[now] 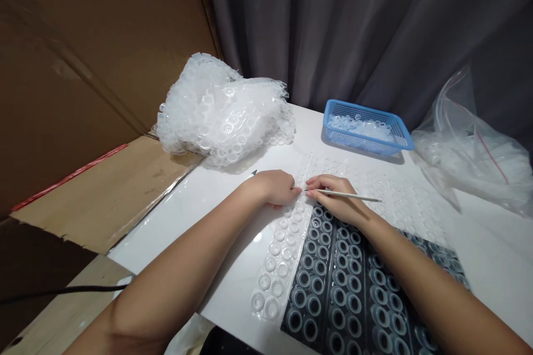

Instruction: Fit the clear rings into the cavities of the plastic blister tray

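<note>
The mat [328,283], black under rows of clear rings [344,318], lies on the white table [241,249]. Along its left edge runs a clear strip [270,263] of rings. Over the mat's far left corner, the right hand [331,191] pinches a thin white stick [353,195], dark tip towards the strip. The left hand [280,187], just beyond that corner and to its left, is curled narrow, fingertips at the strip; whether it grips anything I cannot tell. The right forearm [412,249] crosses above the mat, hiding some rings. Beyond the mat stands a blue basket [353,141] of small clear pieces; a filled bag [478,161] lies to its far right, and a bulky clear pile [225,105] to its far left. Cardboard [116,188] is well left of the mat; a dark curtain [333,22] hangs behind everything.
</note>
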### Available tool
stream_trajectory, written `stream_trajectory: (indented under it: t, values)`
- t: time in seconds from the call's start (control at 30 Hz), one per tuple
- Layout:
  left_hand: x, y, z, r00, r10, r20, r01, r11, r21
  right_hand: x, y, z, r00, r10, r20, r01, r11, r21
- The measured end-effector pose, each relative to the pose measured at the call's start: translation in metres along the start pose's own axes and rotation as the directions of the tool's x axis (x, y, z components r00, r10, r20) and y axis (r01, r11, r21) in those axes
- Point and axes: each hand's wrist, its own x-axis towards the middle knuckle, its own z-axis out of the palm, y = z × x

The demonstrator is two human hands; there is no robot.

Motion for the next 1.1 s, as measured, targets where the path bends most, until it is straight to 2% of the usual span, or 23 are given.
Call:
stream_trajectory:
  t: [0.13,0.23,0.37,0.47,0.5,0.57,0.63,0.7,0.8,0.93,1.1]
  values:
    - [0.001,-0.002,0.0,1.0,0.004,-0.001,-0.004,1.0,0.031,-0.004,-0.003,0.0,0.999,-0.009,0.033,0.012,0.993,-0.113]
    - [0.001,0.0,-0.001,1.0,-0.007,0.016,0.007,0.999,0.033,-0.006,-0.006,0.003,0.996,0.006,-0.093,-0.019,0.991,-0.132]
    - [0.0,0.001,-0.002,0.999,-0.017,0.03,0.016,1.0,0.025,-0.006,-0.007,0.005,0.945,0.187,-0.268,-0.182,0.982,0.041]
    - [0.0,-0.002,-0.002,1.0,-0.006,0.028,0.006,1.0,-0.001,-0.001,-0.003,-0.002,0.908,0.284,-0.309,-0.239,0.955,0.177]
    - [0.001,-0.003,-0.002,1.0,-0.001,0.031,0.001,1.0,-0.023,0.002,-0.001,-0.006,0.912,0.298,-0.28,-0.246,0.947,0.206]
    - [0.002,-0.005,-0.002,0.999,-0.004,0.043,0.008,0.996,-0.09,0.007,0.003,-0.014,0.944,0.293,-0.149,-0.255,0.939,0.232]
    - [0.002,-0.004,-0.002,0.999,-0.032,0.028,0.036,0.987,-0.157,0.013,0.006,-0.021,0.968,0.252,0.003,-0.246,0.942,0.228]
    - [0.003,-0.003,-0.001,0.998,-0.063,-0.015,0.06,0.983,-0.176,0.018,0.007,-0.023,0.975,0.205,0.082,-0.219,0.951,0.22]
    - [0.005,-0.001,0.002,0.994,-0.088,-0.063,0.079,0.986,-0.144,0.021,0.009,-0.02,0.981,0.168,0.094,-0.186,0.953,0.238]
    - [0.008,-0.001,0.003,0.993,-0.073,-0.095,0.062,0.991,-0.117,0.019,0.013,-0.014,0.98,0.184,0.068,-0.196,0.944,0.267]
    - [0.016,-0.002,0.004,0.975,-0.111,-0.191,0.089,0.989,-0.12,0.018,0.017,-0.016,0.981,0.184,0.067,-0.195,0.95,0.245]
